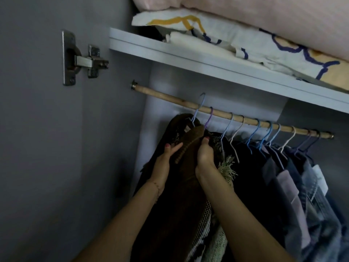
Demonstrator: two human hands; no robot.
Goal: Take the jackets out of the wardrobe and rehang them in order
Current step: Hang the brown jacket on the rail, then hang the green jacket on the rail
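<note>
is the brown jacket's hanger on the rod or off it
Off. The hook of the light blue hanger stands above the wooden rod, while both hands hold the brown jacket up.

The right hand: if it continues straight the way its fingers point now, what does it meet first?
Probably the wooden rail, near the purple hanger hook. The right hand points up while gripping the brown jacket; depth is unclear.

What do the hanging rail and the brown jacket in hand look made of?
Hanging rail: apparently bare, matt wood, tan and slightly uneven, with a metal end socket. Brown jacket: seemingly a thick ribbed knit or corduroy-like fabric, matt; the dim light leaves it open.
</note>
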